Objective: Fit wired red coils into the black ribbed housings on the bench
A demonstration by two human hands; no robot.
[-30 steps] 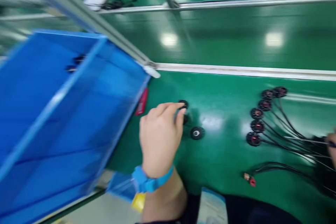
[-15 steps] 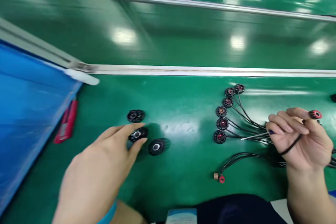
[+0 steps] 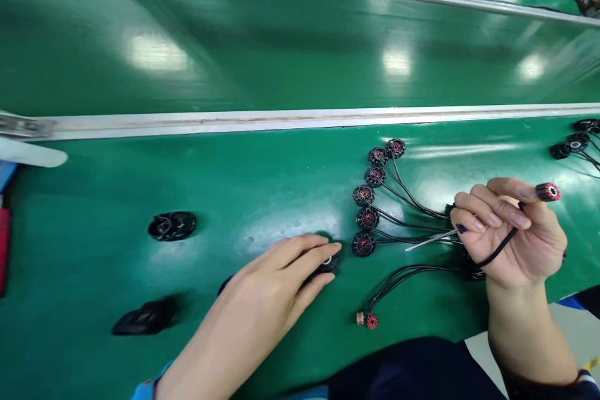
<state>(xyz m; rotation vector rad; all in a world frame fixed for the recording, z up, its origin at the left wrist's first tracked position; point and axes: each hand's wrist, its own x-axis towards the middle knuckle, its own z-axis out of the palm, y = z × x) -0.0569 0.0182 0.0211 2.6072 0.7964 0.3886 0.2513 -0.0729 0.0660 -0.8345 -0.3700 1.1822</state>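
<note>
My left hand (image 3: 272, 290) lies low on the green bench, its fingertips pinched on a small black round cap (image 3: 328, 261). Two more black caps lie to the left, one (image 3: 172, 225) farther back and one (image 3: 146, 317) near the front. My right hand (image 3: 509, 234) is raised and closed on a black cable with a small red-wound stator (image 3: 547, 191) at its end, and it also holds thin metal tweezers (image 3: 429, 240). A row of several black-and-red stators (image 3: 368, 195) with black leads lies between the hands.
A white rail (image 3: 300, 120) separates the bench from the green conveyor belt (image 3: 281, 44) behind. A loose lead with a red stator (image 3: 372, 322) lies near the front edge. More black parts (image 3: 574, 140) sit at far right. A red object (image 3: 4, 250) shows at the left edge.
The view has swung right, so the blue bin has left the picture. My left hand slid a black cap right, close to the stator row. My right hand stays raised with the cable.
</note>
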